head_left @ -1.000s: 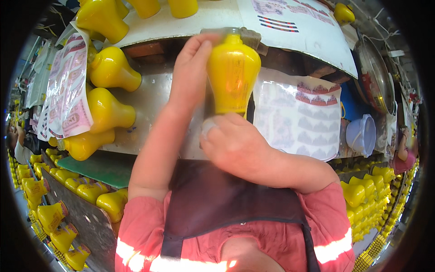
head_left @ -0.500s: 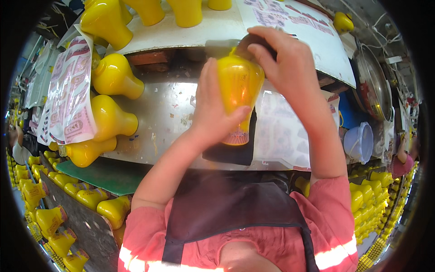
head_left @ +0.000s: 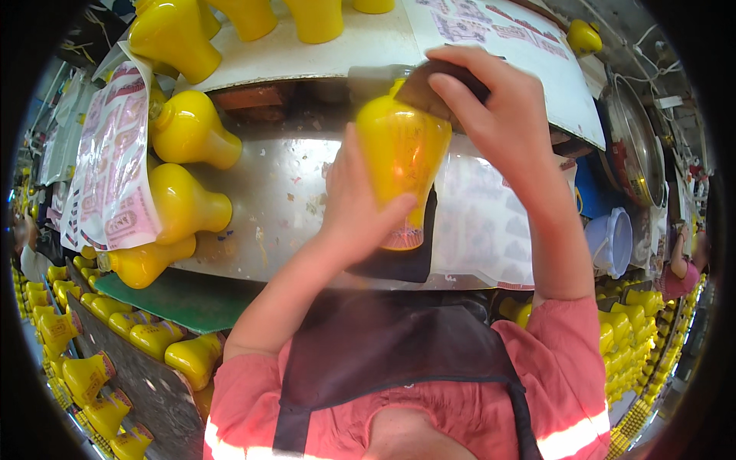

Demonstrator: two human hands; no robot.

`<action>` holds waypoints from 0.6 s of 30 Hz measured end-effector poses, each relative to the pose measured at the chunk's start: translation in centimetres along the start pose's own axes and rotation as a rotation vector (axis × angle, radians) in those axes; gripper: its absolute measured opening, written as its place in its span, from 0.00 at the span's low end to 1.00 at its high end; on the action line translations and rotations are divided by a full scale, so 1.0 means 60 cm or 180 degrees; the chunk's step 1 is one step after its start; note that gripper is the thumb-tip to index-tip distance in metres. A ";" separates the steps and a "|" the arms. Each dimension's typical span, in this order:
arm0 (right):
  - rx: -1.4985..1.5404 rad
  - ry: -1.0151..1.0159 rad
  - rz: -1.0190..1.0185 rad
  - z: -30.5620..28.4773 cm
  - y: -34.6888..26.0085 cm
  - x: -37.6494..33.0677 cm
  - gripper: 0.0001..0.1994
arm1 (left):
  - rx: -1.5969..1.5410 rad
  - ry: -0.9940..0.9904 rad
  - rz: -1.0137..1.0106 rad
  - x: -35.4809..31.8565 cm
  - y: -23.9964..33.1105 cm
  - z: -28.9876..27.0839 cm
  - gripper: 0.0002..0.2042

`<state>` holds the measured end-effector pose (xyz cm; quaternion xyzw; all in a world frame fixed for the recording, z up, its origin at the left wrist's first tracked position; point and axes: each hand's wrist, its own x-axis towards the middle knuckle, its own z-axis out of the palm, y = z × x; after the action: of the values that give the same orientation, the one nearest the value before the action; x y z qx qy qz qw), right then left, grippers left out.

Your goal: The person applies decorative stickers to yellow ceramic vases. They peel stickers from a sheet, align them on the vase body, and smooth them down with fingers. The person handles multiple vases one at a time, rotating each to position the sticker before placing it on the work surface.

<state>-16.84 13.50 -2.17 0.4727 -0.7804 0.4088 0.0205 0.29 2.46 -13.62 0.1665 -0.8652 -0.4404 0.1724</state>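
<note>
My left hand is wrapped round the side of a glossy yellow bottle, its thumb across the front. The bottle tilts over the bench with its narrow neck away from me. A patterned band shows at its lower end, with faint printed marks on its body. In my right hand is a dark, flat scraper, pinched between thumb and fingers. Its edge lies against the bottle's shoulder near the neck. Beneath the bottle is a black cloth at the bench's near edge.
A sheet of decals lies right of the cloth on the metal bench. Several yellow bottles stand or lie at left, beside another decal sheet. A raised white board spans the back. A pale bucket hangs at right.
The scraper has moved slightly right and toward me across the bottle's shoulder. The bottle and my left hand have shifted a little downward in view.
</note>
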 end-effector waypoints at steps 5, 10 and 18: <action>0.0545 0.0859 0.0863 0.044 0.058 -0.098 0.15 | -0.1550 -0.0589 -0.0135 0.001 -0.014 -0.011 0.45; 0.0437 0.1332 0.0177 0.078 0.051 -0.188 0.09 | -0.2340 -0.0872 -0.0320 -0.011 -0.033 -0.016 0.48; 0.0928 0.1092 -0.0074 0.090 0.012 -0.250 0.10 | -0.2483 -0.0856 -0.0539 -0.029 -0.045 -0.012 0.42</action>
<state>-7.15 20.95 -12.47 0.4032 -0.6926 0.5914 0.0891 2.51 1.21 -15.70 0.1003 -0.6318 -0.7653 0.0713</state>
